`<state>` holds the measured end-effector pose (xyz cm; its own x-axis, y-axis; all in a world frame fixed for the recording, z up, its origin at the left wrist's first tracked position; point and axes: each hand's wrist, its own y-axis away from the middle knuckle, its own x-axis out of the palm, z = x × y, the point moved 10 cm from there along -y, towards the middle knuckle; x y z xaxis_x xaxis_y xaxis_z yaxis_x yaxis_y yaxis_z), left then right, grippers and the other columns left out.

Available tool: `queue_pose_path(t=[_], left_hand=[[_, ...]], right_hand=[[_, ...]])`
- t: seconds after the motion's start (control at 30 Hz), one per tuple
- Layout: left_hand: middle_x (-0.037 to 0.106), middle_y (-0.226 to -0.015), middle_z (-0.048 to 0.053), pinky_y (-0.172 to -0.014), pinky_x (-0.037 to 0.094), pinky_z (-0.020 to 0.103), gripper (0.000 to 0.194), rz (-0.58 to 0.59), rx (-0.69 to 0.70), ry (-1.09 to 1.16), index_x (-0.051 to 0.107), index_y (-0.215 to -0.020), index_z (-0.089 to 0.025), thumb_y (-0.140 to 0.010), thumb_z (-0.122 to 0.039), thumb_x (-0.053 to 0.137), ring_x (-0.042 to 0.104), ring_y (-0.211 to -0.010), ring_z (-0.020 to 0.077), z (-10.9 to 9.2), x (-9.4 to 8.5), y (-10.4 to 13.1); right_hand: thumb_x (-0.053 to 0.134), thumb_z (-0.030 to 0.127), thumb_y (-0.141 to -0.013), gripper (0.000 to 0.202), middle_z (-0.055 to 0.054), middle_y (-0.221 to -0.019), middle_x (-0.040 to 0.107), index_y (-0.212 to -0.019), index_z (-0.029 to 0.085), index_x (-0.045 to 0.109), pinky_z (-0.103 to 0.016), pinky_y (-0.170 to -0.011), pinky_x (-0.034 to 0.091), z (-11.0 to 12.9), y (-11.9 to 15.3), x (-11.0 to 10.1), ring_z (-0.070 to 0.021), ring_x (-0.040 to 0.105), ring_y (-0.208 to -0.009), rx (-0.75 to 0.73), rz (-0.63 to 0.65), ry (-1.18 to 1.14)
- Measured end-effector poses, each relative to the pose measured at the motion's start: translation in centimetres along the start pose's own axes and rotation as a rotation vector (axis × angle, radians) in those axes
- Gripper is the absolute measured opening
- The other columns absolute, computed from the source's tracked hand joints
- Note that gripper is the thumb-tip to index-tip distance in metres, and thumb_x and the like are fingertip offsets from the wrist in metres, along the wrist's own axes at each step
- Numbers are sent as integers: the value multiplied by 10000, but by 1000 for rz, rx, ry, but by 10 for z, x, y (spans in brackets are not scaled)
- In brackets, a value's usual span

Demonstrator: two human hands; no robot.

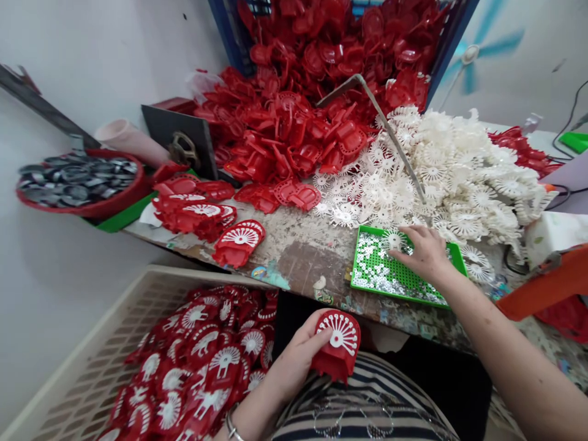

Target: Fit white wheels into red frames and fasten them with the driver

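Observation:
My left hand (pixel 301 352) is closed on a red plastic part (pixel 337 361) with a white fan-shaped piece (pixel 337 331) on its face, held low in front of the striped shirt. Over the green tray (pixel 404 294) of small silvery pieces, my right hand (pixel 420 252) pinches a white spoked piece (pixel 394 240) between thumb and fingers. Behind the tray lies a large heap of white spoked pieces (pixel 459 165). A small stack of red parts with white fans (pixel 239 242) rests near the table's front edge.
A blue crate (pixel 229 40) of red parts stands at the back, with a bent metal bar (pixel 395 138) before it. Left is a red bowl (pixel 105 207) of dark discs. Below sits a cream basket (pixel 87 343) of assembled parts. An orange object (pixel 544 282) stands right.

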<state>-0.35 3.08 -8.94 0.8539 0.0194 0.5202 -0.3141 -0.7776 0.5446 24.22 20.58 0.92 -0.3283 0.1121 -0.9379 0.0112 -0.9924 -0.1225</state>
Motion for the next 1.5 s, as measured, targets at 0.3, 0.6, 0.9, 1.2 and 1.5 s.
queue_pose_path(t=[0.3,0.6,0.9,1.2,1.5], left_hand=[[735,-1030,41,-859,478,289,388,-21,40,-88,656,-1101,-194,-777,-386,753,653,-904,182,-9,-2,1],[725,-1011,50,-851,486,295,379,-34,97,-63,672,-1069,-175,-757,-370,767,650,-903,187,-30,10,-2],[710,-1046,47,-889,469,309,367,53,130,-168,639,-1142,-187,-823,-356,709,643,-925,188,-35,26,-9],[703,-1006,36,-873,471,310,378,0,209,-44,641,-1082,-190,-794,-414,737,634,-908,180,-56,45,-18],[680,-948,30,-781,472,292,479,15,347,-102,607,-1126,-177,-895,-592,546,603,-827,157,-68,65,-23]], right_hand=[[695,579,-702,400,-66,-793,638,-837,221,579,-458,-781,504,0,-5,-9,-263,614,-814,20,-40,-442],[735,531,-702,460,-11,-728,583,-996,191,638,-335,-602,568,-20,3,-30,-150,578,-618,134,-119,-911],[780,362,-711,327,-29,-799,580,-981,199,694,-300,-608,570,-39,16,-73,-140,558,-681,163,-375,-981],[756,372,-788,256,12,-729,603,-1023,281,713,-249,-553,538,50,60,-52,-124,574,-616,31,26,-1081],[662,385,-866,232,-35,-876,725,-1027,231,727,-326,-729,583,101,91,-15,-179,674,-766,-125,177,-895]])
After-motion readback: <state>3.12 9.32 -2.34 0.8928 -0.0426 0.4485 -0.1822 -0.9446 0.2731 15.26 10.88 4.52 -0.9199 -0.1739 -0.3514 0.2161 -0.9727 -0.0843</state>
